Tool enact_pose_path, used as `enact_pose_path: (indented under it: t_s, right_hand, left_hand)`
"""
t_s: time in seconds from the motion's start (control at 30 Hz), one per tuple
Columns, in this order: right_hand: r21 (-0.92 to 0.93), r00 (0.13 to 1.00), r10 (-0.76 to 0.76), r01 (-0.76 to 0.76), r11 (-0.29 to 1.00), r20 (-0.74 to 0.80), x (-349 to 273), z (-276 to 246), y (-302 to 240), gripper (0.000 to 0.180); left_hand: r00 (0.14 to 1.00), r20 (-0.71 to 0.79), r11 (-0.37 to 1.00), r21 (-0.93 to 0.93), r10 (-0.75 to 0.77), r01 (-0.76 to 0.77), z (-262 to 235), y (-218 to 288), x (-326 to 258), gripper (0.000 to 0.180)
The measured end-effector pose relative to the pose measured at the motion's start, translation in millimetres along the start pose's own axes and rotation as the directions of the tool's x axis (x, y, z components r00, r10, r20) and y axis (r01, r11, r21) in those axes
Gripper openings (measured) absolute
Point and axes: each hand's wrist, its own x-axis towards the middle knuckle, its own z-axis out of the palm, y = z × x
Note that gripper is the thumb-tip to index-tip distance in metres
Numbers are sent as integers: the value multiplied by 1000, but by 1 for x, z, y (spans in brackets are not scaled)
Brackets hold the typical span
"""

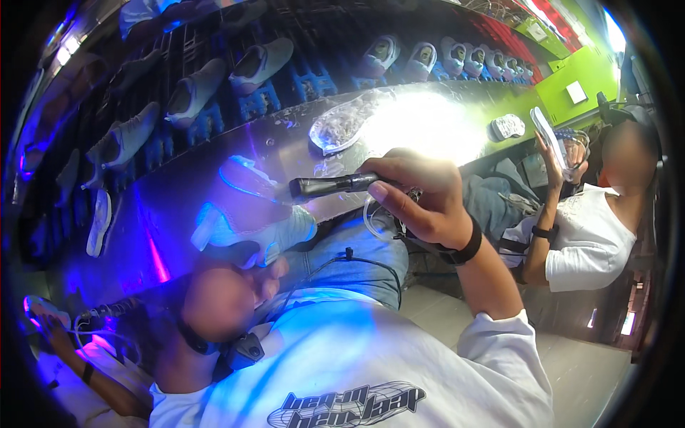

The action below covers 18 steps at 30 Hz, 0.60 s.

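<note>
At the far left, a co-worker's hand (44, 317) works under violet light beside a cable, while rows of finished shoes (193, 89) sit on blue racks along the conveyor behind the steel table (178, 192). Your left hand (239, 282) is closed around the underside of a pale shoe (250, 217), holding it tilted above your lap at the near edge of the table, bathed in blue glow. Your right hand (417, 196) grips a dark torch-like tool (332, 185), fingers wrapped round its barrel, its tip touching or just short of the shoe's upper; which, you cannot tell. A clear sole (342, 121) lies on the table beyond, next to a hard glare. To your right, a seated person in a white shirt (585, 239) lifts another clear sole (548, 135). The risk here looks to be slippage: your left hand holds the shoe from below only, so a push from the tool could twist it loose. The glare may also hide flaws, and the looping cord (374, 221) under your right wrist could snag.
</note>
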Motion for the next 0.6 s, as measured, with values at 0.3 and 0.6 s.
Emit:
enact_pose_path:
  t_s: [0.3, 0.6]
  right_hand:
    - [77, 997, 61, -58, 995, -41, -27, 11, 35, 22]
    - [227, 925, 380, -371, 901, 6, -31, 11, 40, 24]
  left_hand:
    - [988, 155, 994, 104, 18, -34, 6, -19, 19, 33]
    - [930, 345, 827, 480, 129, -293, -11, 0, 55, 89]
